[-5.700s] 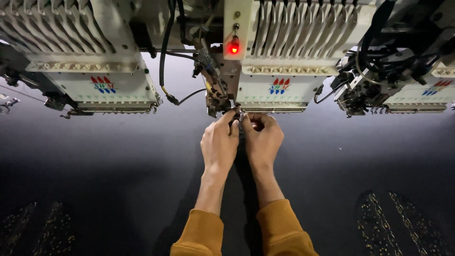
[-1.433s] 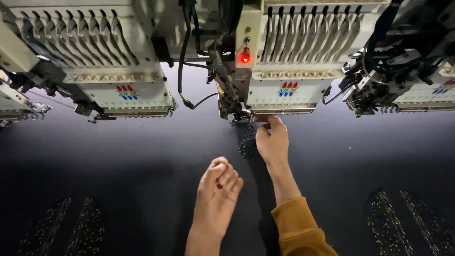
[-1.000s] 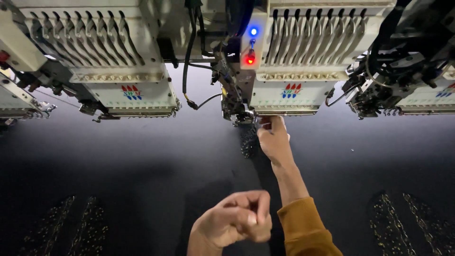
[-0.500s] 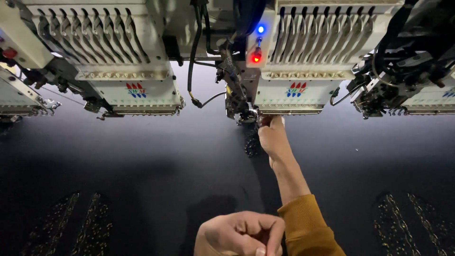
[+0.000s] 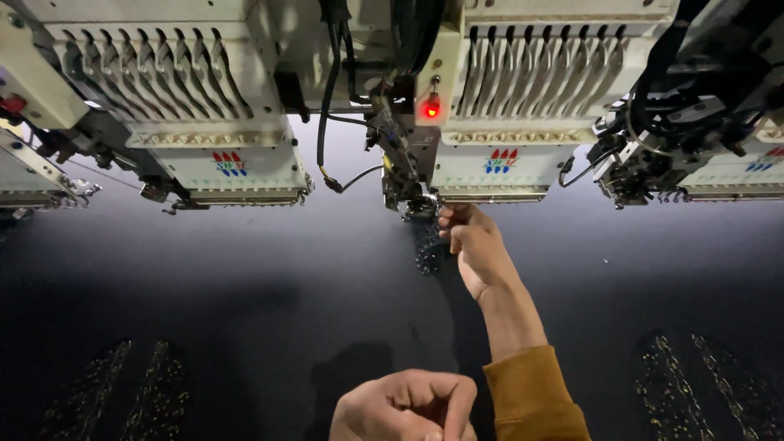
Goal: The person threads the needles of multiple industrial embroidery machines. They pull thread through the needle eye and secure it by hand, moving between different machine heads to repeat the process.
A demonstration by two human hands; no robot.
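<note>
Right hand at needle assembly

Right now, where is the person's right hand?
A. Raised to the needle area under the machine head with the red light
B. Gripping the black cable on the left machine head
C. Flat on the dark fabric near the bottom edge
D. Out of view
A: the right hand reaches up with its fingertips at the needle area of the white embroidery machine head, just below the glowing red light, above the dark fabric.
</note>
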